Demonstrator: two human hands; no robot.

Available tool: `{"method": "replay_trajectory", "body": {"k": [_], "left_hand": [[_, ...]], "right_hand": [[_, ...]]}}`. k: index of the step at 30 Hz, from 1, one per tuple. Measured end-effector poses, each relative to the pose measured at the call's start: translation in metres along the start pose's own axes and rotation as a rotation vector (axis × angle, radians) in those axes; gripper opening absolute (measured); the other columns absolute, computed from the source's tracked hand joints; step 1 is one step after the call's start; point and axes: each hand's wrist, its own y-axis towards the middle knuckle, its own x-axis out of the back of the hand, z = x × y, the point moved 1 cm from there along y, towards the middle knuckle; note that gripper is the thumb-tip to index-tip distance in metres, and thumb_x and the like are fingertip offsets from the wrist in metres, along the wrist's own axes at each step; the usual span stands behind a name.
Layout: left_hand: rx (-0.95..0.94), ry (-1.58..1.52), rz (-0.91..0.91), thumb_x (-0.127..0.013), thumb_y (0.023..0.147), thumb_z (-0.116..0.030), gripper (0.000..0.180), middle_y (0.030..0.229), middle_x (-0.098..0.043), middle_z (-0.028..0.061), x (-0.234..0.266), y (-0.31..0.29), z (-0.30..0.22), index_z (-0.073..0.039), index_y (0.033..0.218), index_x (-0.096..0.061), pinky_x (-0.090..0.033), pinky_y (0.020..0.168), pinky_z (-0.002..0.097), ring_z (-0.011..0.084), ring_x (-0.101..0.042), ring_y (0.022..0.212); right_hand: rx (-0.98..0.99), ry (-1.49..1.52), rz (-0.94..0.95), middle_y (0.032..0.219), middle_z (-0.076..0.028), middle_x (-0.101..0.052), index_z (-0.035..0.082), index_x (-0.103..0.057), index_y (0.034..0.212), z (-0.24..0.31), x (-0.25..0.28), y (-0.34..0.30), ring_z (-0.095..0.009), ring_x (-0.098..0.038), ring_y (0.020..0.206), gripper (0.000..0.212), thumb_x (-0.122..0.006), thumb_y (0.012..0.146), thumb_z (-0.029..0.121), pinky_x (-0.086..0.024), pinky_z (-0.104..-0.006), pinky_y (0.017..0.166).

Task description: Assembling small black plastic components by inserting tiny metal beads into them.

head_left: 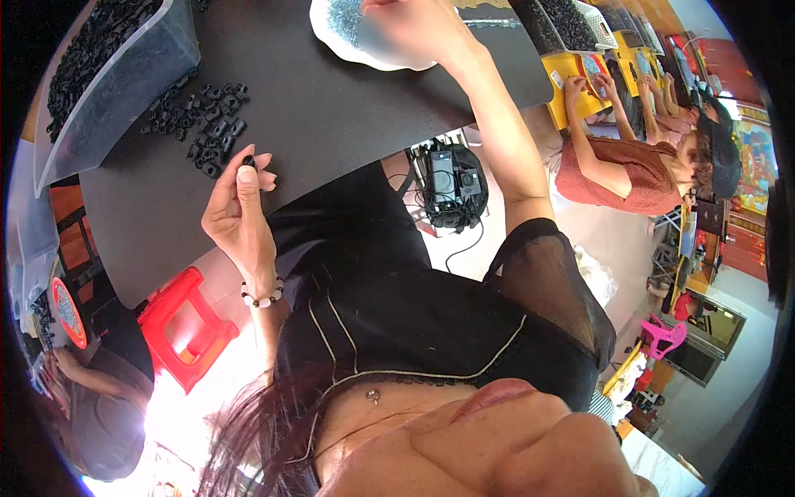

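My left hand (240, 203) is pinched shut on a small black plastic part (248, 161), held between thumb and fingertips just over the near edge of the dark table (331, 116). A loose pile of similar black parts (217, 124) lies just beyond it. My right hand (418, 35) reaches over a white scalloped dish (328, 43) of tiny silvery-blue pieces (342, 21), perhaps screws. Its fingers are smeared and partly cut off by the upper edge, so I cannot tell what they hold.
A clear plastic bin (124, 103) heaped with black parts stands at the left. Below the table are a black bag with electronic devices (447, 186) and a red stool (189, 327). Co-workers sit at a yellow table (586, 103) on the right and at lower left.
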Motion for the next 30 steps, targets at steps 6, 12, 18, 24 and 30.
{"method": "replay_trajectory", "body": {"k": [6, 12, 18, 24, 30], "left_hand": [[-0.003, -0.029, -0.004, -0.06, 0.098, -0.019, 0.035, 0.098, -0.07, 0.0148, 0.004, -0.001, 0.003, 0.007, 0.12, -0.062, -0.049, 0.075, 0.0255, 0.0107, -0.059, 0.076], [0.03, -0.03, 0.003, -0.06, 0.098, -0.02, 0.035, 0.099, -0.07, 0.0141, 0.007, -0.001, -0.002, 0.007, 0.12, -0.062, -0.049, 0.075, 0.0255, 0.011, -0.06, 0.079], [0.102, -0.091, 0.061, -0.058, 0.096, -0.008, 0.024, 0.096, -0.07, 0.0116, -0.009, 0.003, -0.015, 0.004, 0.115, -0.066, -0.052, 0.074, 0.0233, 0.0101, -0.062, 0.078], [0.167, -0.253, 0.171, -0.063, 0.095, -0.012, 0.025, 0.098, -0.071, 0.0137, -0.019, 0.008, -0.02, 0.003, 0.116, -0.066, -0.054, 0.071, 0.0238, 0.0118, -0.065, 0.075], [0.154, -0.377, 0.171, -0.065, 0.093, -0.012, 0.026, 0.098, -0.071, 0.0136, -0.004, 0.012, -0.021, 0.002, 0.115, -0.067, -0.055, 0.073, 0.026, 0.0121, -0.065, 0.079]], "right_hand": [[-0.007, 0.018, -0.069, 0.079, -0.021, -0.067, 0.0, -0.068, 0.085, 0.003, 0.004, 0.001, -0.037, -0.065, 0.078, 0.013, -0.062, 0.079, 0.009, -0.05, -0.0427, 0.068], [-0.102, 0.231, -0.134, 0.073, -0.015, -0.066, -0.001, -0.066, 0.086, 0.004, -0.001, -0.001, -0.024, -0.064, 0.068, 0.014, -0.066, 0.084, 0.012, -0.048, -0.035, 0.061], [-0.158, 0.923, 0.048, 0.082, -0.004, -0.063, 0.0, -0.066, 0.091, 0.023, -0.021, -0.015, -0.012, -0.059, 0.074, 0.011, -0.068, 0.089, 0.011, -0.046, -0.0267, 0.062], [-0.093, 1.315, 0.197, 0.089, -0.006, -0.068, -0.002, -0.068, 0.103, 0.08, -0.052, -0.046, -0.007, -0.054, 0.073, 0.019, -0.066, 0.092, 0.013, -0.044, -0.0206, 0.068], [-0.144, 1.462, 0.213, 0.092, -0.006, -0.068, -0.001, -0.068, 0.101, 0.106, -0.072, -0.052, -0.009, -0.054, 0.075, 0.016, -0.067, 0.092, 0.012, -0.043, -0.0219, 0.071]]}}
